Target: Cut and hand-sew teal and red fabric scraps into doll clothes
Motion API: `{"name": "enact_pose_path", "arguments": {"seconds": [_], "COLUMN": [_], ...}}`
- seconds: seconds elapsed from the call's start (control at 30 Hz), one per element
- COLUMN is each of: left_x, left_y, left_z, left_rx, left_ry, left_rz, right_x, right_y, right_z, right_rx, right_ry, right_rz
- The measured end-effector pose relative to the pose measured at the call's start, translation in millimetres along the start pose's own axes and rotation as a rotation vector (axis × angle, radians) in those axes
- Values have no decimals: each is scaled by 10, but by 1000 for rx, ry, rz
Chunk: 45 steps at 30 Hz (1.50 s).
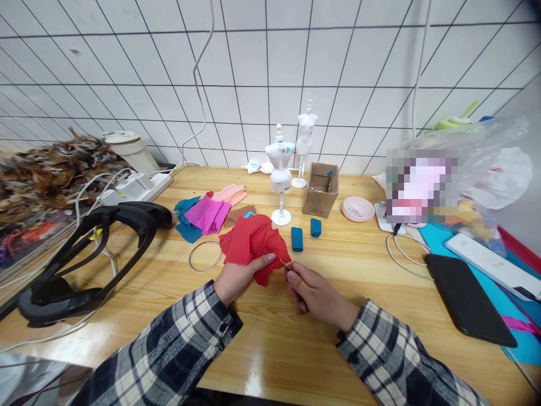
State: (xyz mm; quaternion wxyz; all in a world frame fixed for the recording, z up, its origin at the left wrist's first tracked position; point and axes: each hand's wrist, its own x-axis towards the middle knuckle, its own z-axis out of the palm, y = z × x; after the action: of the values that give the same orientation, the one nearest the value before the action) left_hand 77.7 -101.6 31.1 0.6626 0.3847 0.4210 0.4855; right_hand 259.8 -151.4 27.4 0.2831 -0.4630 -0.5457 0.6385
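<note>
My left hand [243,276] is closed on a crumpled piece of red cloth [256,239], its thumb pressed on top near the cloth's right side. My right hand [310,287] pinches a small, thin pointed tool [284,264], and its tip meets the right edge of the red cloth. Most of this tool is hidden by the fingers, so its kind is unclear. Just beyond the cloth stands a small white mannequin [280,175] on a round base. Two folded teal cloth pieces [297,239] lie to its right. Left of the cloth is a thin hoop [191,260].
Behind the red cloth lie magenta cloth [207,214], teal cloth [188,232] and peach cloth [230,194]. A second mannequin [306,135], a cardboard box [319,203] and a pink bowl of beads [358,217] stand farther back. A black headset frame [137,270] sits left, a black phone [467,299] right.
</note>
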Motion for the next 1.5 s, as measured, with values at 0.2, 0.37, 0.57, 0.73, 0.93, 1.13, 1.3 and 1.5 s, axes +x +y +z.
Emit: {"name": "enact_pose_path", "arguments": {"seconds": [0.2, 0.37, 0.57, 0.73, 0.93, 1.13, 1.3, 1.5], "left_x": [-14, -48, -54, -47, -26, -50, -65, -76], "left_y": [-24, -39, -39, -65, -117, -80, -63, -91], "left_z": [-13, 1, 14, 24, 35, 68, 91, 81], "left_rx": [106, 199, 284, 261, 130, 83, 135, 159], "left_ry": [-41, -34, -91, -46, -48, -134, -211, -147], "left_rz": [14, 30, 42, 84, 57, 17, -6, 4], "right_x": [10, 18, 23, 57, 51, 35, 39, 66], "right_y": [31, 18, 45, 92, 77, 64, 81, 124], "right_z": [4, 5, 5, 1, 5, 23, 29, 25], "right_rx": [8, 2, -3, -8, -7, -16, -13, 3], "right_ry": [9, 10, 38, 65, 43, 41, 57, 64], "right_rz": [-9, -1, 10, -23, -40, -46, -38, -61]}}
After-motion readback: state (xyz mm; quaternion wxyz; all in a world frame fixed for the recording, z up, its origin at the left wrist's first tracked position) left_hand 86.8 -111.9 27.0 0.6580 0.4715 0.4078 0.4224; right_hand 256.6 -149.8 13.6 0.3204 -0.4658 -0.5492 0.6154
